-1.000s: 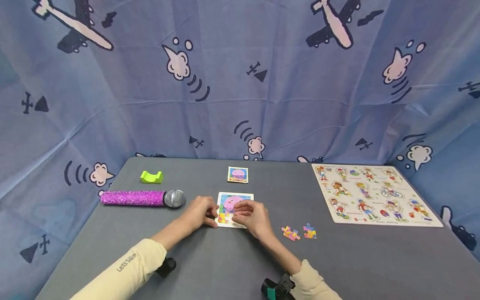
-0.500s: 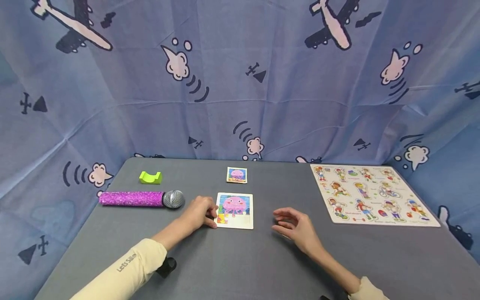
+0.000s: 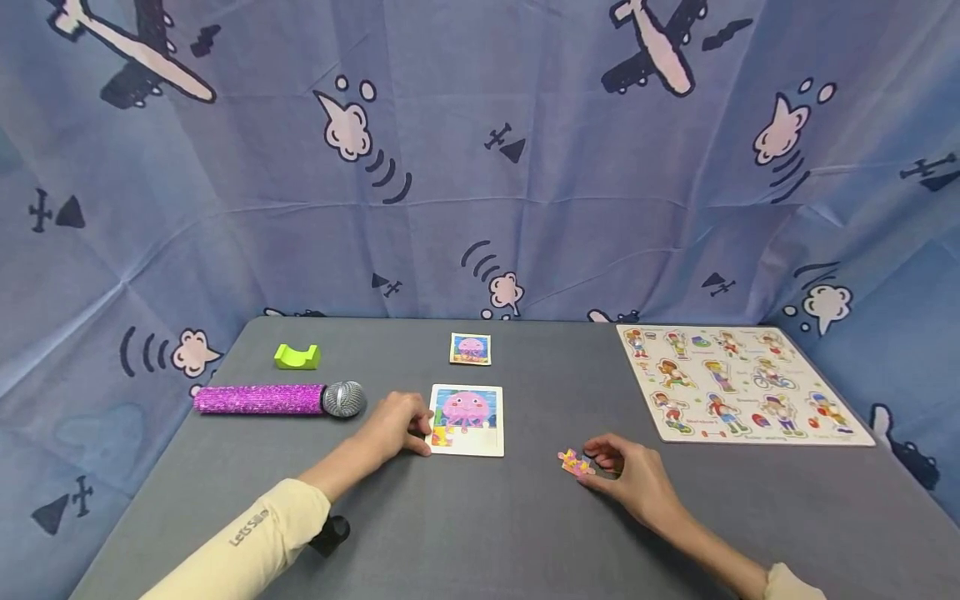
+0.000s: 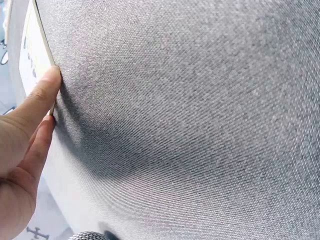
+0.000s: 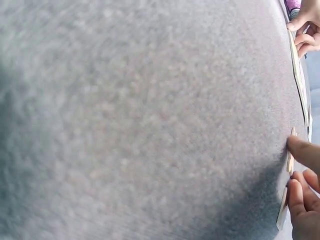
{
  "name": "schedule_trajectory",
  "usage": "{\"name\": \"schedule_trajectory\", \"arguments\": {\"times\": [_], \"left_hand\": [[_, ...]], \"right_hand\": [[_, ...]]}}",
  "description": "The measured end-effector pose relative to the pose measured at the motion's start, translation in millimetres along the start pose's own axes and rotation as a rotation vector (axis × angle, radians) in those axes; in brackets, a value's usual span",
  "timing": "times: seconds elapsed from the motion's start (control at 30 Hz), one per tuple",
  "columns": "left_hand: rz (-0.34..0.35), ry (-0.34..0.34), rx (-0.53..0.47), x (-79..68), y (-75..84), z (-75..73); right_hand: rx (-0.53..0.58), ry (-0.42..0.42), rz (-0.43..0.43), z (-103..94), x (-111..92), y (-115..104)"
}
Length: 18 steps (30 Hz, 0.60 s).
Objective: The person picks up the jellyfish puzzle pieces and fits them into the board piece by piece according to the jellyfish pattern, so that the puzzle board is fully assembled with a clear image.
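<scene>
My left hand (image 3: 393, 427) grips the left edge of a square puzzle board (image 3: 487, 442) with a pink jellyfish picture. In the left wrist view, thumb and fingertips press along the edge of the board (image 4: 37, 50). Part of the board's lower right shows a pale, bare bed. To the right, my right hand (image 3: 637, 479) pinches a pink and yellow jigsaw piece (image 3: 573, 462) between thumb and fingers, low at the tabletop. A second jigsaw piece (image 5: 282, 210) lies by those fingers in the right wrist view, mostly hidden by the hand in the head view.
A small jellyfish picture card (image 3: 470, 349) lies behind the board. At left are a purple glittery microphone (image 3: 258, 399) and a green curved block (image 3: 297, 357). A large wooden board with children figures (image 3: 738, 387) lies at right on the grey table (image 3: 450, 533).
My right hand has left the puzzle board, moved right to the loose pieces and closed its thumb and fingers on one. The left hand stays at the board's edge.
</scene>
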<state>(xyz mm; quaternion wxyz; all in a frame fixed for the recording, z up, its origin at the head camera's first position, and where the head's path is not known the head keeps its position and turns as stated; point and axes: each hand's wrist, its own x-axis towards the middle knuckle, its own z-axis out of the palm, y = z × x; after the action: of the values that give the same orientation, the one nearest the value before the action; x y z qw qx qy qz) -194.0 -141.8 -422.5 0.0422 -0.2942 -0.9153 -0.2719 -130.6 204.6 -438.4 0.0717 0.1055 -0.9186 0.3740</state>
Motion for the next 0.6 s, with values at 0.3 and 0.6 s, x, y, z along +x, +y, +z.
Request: {"name": "schedule_trajectory", "arguments": {"times": [0.3,0.6], "left_hand": [[0.016,0.005,-0.009,-0.5,3.7,-1.0],[0.003,-0.002,-0.007,-0.8,7.1,-4.5]], "right_hand": [[0.080,-0.018,-0.055,-1.7,3.5,2.7],[0.432,-0.108,-0.078,-3.4,15.9,2.3]]}}
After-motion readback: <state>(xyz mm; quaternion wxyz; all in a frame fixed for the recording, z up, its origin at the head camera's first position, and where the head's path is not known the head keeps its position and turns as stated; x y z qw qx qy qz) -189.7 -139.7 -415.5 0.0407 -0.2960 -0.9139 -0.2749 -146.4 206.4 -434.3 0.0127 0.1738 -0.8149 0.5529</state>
